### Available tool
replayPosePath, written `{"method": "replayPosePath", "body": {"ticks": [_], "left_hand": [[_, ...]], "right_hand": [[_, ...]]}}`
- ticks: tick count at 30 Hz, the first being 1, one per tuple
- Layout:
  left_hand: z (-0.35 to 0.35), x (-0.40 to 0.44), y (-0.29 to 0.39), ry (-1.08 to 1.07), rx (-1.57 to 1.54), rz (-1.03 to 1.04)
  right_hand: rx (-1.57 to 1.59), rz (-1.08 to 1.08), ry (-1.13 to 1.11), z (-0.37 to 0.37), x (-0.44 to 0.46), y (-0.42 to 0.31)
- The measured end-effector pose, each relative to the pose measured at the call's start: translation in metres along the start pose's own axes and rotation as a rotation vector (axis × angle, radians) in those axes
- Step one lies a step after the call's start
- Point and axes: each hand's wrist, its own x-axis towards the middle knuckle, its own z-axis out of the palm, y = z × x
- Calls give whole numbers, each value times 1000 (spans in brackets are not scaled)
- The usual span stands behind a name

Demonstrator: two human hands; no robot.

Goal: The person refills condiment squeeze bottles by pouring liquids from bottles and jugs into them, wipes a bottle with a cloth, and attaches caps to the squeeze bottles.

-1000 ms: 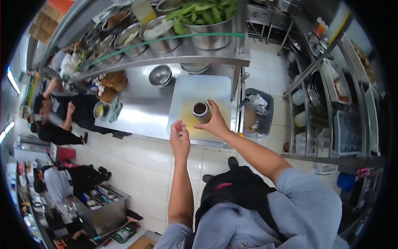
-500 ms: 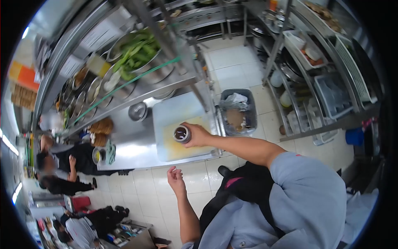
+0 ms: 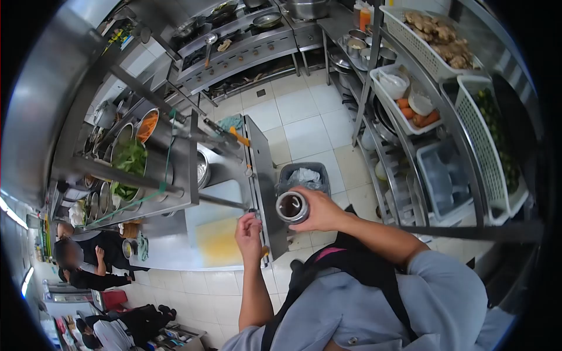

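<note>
My right hand [image 3: 321, 210] is wrapped round a jar [image 3: 292, 207] with a pale rim and dark contents, its open mouth facing up. The jar is off the counter, to the right of its edge and near the grey bin. Over the right end of the counter is my left hand [image 3: 249, 236], its fingers curled together; whether they hold anything is too small to tell. Beside that hand lies a white cutting board [image 3: 216, 205] with a yellow stain on its near part.
A grey bin [image 3: 304, 170] with plastic inside stands beyond the jar. Shelving [image 3: 404, 137] with baskets of ginger and carrots rises at right. A stove [image 3: 240, 55] spans the back. An overhead shelf [image 3: 175, 188] holds leafy greens. Co-workers [image 3: 96, 257] are at far left.
My right hand has gripped the jar and carried it off the cutting board, rightward past the counter. The view has turned right toward the stove and shelving. My left hand has risen beside the board.
</note>
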Motion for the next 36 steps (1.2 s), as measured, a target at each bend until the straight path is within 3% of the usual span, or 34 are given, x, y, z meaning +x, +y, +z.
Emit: {"method": "replayPosePath", "body": {"ticks": [6, 13, 23, 28, 36], "left_hand": [[89, 55, -4, -109, 25, -39], [162, 133, -27, -83, -91, -128], [305, 367, -83, -162, -206, -144], [315, 499, -55, -53, -231, -130], [268, 650, -26, 206, -221, -114]], "right_hand": [[41, 139, 97, -119, 33, 17], [14, 92, 210, -189, 129, 57], [-36, 47, 166, -270, 339, 136], [-52, 37, 112, -303, 449, 179], [-74, 53, -84, -323, 601, 219]]}}
